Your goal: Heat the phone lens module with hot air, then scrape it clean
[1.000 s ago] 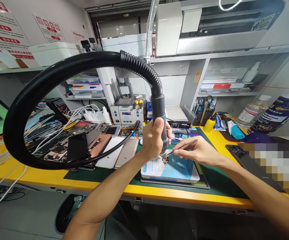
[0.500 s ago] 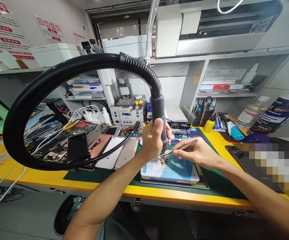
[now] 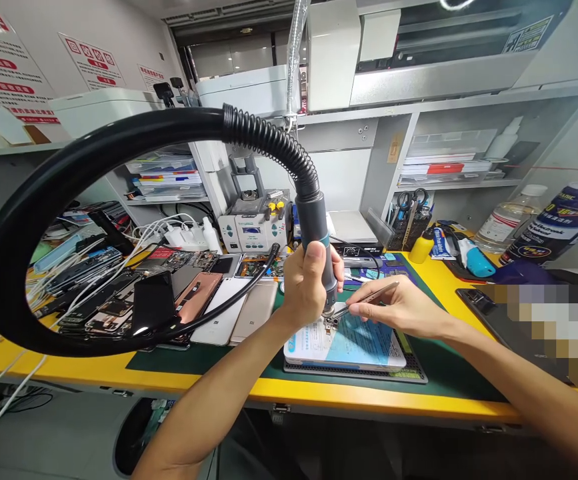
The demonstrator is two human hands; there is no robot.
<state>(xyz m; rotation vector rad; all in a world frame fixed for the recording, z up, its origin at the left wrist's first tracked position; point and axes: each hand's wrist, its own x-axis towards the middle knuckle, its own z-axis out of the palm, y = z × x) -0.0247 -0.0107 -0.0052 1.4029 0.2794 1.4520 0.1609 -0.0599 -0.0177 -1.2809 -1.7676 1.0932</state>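
The left hand (image 3: 309,283) wraps its fingers round the heat gun (image 3: 313,217), above the board (image 3: 331,325) toward the box (image 3: 366,345)'s rear edge; the right hand (image 3: 403,308) pinches tweezers (image 3: 377,292).

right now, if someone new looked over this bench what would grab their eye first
First the big black hose, looping across the left side and ending at the handpiece held nearly upright in the left hand. Next the small board below its tip, on a white-and-blue block, with tweezers in the right hand beside it. Then the phones spread at left, partly framed by the loop.
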